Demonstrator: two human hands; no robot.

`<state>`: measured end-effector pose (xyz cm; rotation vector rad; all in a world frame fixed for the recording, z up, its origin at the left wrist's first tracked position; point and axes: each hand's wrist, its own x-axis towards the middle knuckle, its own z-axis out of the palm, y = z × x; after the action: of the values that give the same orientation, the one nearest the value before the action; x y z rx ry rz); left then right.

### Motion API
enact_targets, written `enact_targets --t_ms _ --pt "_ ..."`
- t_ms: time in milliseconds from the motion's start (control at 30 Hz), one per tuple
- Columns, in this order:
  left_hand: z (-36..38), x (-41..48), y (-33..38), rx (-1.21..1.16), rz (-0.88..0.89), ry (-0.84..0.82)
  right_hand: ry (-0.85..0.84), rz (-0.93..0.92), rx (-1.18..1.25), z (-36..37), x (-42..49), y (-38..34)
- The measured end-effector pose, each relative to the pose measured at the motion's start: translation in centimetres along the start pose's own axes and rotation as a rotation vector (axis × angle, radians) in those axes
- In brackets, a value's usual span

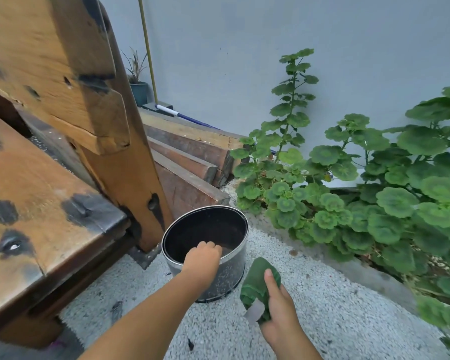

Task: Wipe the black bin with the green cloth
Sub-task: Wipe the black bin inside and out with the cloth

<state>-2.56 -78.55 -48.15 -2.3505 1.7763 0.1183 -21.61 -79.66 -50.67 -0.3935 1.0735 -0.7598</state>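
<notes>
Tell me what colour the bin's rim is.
Silvery metal, around a black inside; the bin shows it best in the head view.

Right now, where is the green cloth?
In the head view, lower right: bunched in the right hand, the green cloth hangs just right of the black bin.

One black bin (pixel 205 245), one green cloth (pixel 257 284), two hands, one potted plant (pixel 138 84).

The black bin (pixel 205 245) has a silvery rim and speckled wall, the cloth (pixel 257 284) is dark green, the gravel floor (pixel 322 307) pale grey.
</notes>
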Motion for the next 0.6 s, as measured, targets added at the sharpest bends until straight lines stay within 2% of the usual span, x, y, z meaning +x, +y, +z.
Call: enact_targets --t_ms 233,400,500,600 --pt "-0.2 0.1 0.1 -0.111 -0.054 -0.055 -0.01 0.001 0.051 -0.3 0.1 -0.8" --pt "-0.2 -0.5 0.7 -0.118 0.01 -0.097 -0.036 -0.001 0.059 -0.5 -0.1 -1.2" --pt "-1.2 -0.8 0.8 -0.204 0.008 -0.048 -0.03 -0.003 0.047 -0.6 -0.1 -1.0" --pt "-2.5 -0.5 -0.3 -0.392 -0.083 -0.029 -0.022 0.009 0.007 -0.1 -0.1 -0.9"
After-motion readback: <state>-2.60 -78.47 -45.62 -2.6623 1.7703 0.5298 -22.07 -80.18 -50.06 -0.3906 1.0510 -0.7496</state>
